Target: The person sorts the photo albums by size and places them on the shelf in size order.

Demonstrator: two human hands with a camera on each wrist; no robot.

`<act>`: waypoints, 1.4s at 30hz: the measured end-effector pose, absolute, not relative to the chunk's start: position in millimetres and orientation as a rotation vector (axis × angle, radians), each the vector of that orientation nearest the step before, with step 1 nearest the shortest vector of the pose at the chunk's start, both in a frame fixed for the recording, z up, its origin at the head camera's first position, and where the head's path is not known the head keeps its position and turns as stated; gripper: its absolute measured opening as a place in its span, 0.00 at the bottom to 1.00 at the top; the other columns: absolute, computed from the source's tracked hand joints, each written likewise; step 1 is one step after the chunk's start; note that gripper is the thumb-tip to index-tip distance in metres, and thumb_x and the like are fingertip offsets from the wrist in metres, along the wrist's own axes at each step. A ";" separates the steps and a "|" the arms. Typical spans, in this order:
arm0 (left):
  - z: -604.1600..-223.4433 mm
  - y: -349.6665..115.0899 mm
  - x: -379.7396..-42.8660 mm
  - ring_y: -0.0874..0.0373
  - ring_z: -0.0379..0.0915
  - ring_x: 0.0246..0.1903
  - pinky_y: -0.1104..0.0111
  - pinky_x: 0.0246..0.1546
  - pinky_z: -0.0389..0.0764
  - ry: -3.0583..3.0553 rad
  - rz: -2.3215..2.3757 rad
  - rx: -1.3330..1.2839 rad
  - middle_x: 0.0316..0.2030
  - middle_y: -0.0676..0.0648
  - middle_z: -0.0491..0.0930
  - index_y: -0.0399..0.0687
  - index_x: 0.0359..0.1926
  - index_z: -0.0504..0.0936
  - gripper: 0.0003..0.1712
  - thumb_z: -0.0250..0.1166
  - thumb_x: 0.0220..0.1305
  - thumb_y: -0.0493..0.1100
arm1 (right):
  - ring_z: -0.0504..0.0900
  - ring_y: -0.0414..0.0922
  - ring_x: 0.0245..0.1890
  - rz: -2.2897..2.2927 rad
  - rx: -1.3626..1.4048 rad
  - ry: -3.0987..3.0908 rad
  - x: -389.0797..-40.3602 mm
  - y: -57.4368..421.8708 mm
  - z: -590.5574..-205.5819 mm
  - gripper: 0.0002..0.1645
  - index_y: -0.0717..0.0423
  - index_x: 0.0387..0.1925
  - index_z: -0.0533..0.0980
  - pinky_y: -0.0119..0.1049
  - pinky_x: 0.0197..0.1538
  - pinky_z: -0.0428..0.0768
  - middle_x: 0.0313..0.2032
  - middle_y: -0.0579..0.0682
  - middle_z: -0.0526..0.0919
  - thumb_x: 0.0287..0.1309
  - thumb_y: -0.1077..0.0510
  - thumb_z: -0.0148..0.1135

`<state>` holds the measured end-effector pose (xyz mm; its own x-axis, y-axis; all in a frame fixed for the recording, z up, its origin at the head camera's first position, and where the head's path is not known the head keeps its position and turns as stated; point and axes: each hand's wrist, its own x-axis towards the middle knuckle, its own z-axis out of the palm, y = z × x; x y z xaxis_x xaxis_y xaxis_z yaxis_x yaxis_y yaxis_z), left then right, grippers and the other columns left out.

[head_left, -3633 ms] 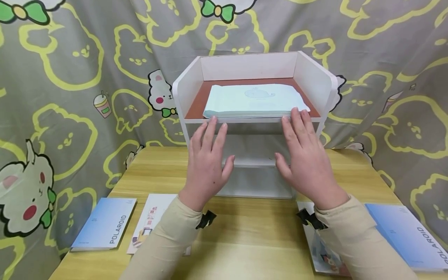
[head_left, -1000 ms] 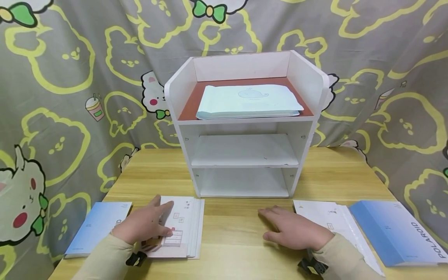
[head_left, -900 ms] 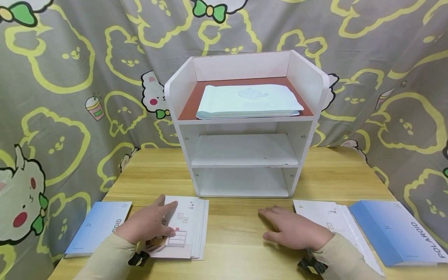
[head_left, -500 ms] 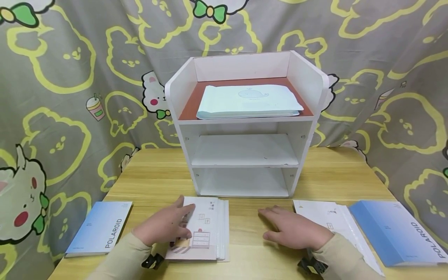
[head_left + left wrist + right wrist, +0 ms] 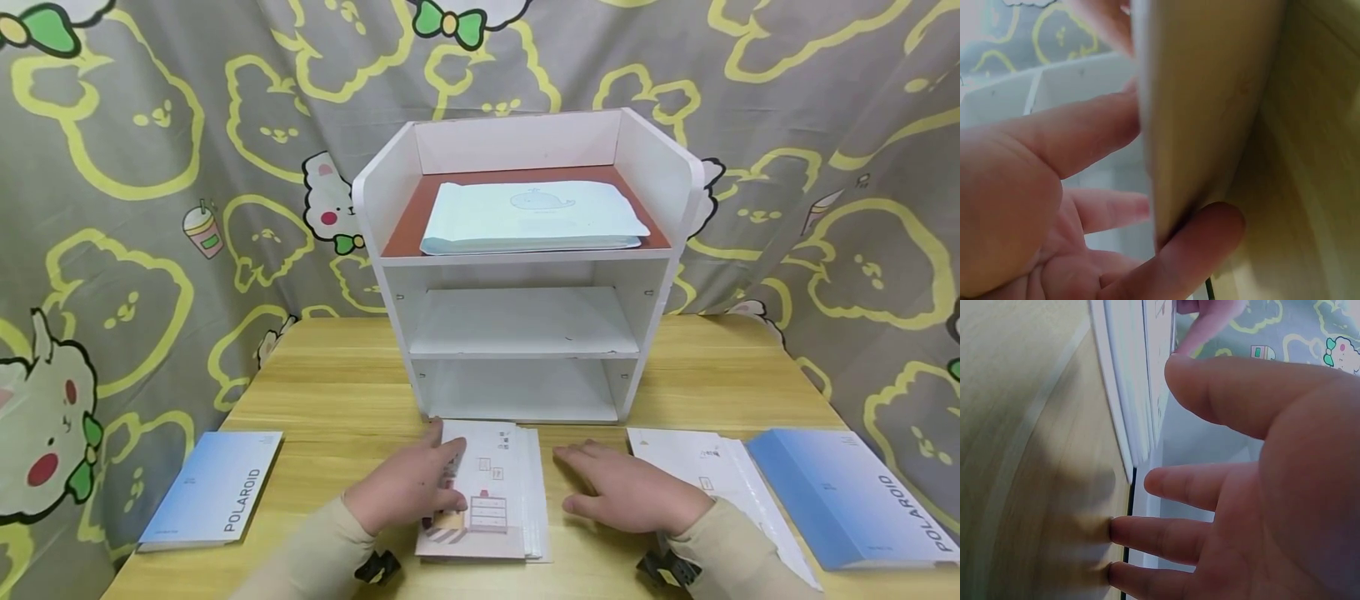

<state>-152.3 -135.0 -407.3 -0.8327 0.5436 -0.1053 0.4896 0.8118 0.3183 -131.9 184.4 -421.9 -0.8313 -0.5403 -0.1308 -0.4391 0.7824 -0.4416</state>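
Note:
My left hand point(image 5: 416, 487) rests its spread fingers on a stack of thin white booklets point(image 5: 487, 500) on the table. The top cover carries a drawing of a chest of drawers. In the left wrist view the stack's side point(image 5: 1210, 94) stands beside the fingers, with one finger point(image 5: 1204, 237) reaching down past its edge. My right hand point(image 5: 637, 492) lies just right of the stack, fingers stretched and fingertips point(image 5: 1119, 528) at the table top. Next to its wrist lies another group of white booklets point(image 5: 701, 467), partly hidden by that hand and sleeve.
A white shelf unit point(image 5: 525, 357) stands behind the hands. On its brown top lies a pale book stack point(image 5: 540, 221) with a whale drawing. Blue POLAROID books lie at the left point(image 5: 213, 487) and right point(image 5: 855, 496). A patterned curtain point(image 5: 247, 167) surrounds the wooden table point(image 5: 330, 392).
Both hands came down from the shelf's top to the table. Since then the left hand has slid the booklet stack rightward, toward the right hand, which has stayed in place.

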 end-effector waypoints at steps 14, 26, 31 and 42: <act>-416.4 -105.0 -154.0 0.35 0.76 0.57 0.51 0.54 0.80 2.800 0.505 0.804 0.72 0.24 0.55 0.43 0.71 0.71 0.47 0.73 0.57 0.63 | 0.64 0.62 0.71 -0.576 -0.691 2.739 -130.7 180.4 -421.9 0.44 0.58 0.72 0.67 0.59 0.69 0.65 0.69 0.63 0.69 0.64 0.38 0.64; -423.1 -133.3 -179.2 0.47 0.83 0.39 0.53 0.41 0.85 2.542 1.160 0.522 0.43 0.42 0.82 0.33 0.74 0.60 0.44 0.66 0.68 0.54 | 0.65 0.57 0.71 -0.701 -0.787 2.739 -125.8 171.7 -423.5 0.42 0.60 0.73 0.66 0.55 0.69 0.68 0.71 0.63 0.67 0.69 0.39 0.60; -430.5 -136.0 -184.7 0.50 0.83 0.28 0.59 0.28 0.86 2.261 1.319 0.490 0.34 0.45 0.82 0.32 0.68 0.67 0.36 0.65 0.69 0.51 | 0.64 0.56 0.72 -0.756 -0.750 2.702 -125.9 167.9 -422.7 0.43 0.62 0.73 0.64 0.55 0.70 0.65 0.71 0.62 0.66 0.69 0.39 0.60; -452.4 -125.3 -174.8 0.38 0.82 0.45 0.49 0.42 0.86 1.580 1.687 0.431 0.50 0.32 0.79 0.40 0.78 0.50 0.44 0.63 0.70 0.41 | 0.66 0.52 0.70 -0.941 -0.623 2.650 -135.5 177.6 -421.3 0.42 0.60 0.74 0.63 0.54 0.69 0.68 0.71 0.57 0.68 0.69 0.41 0.61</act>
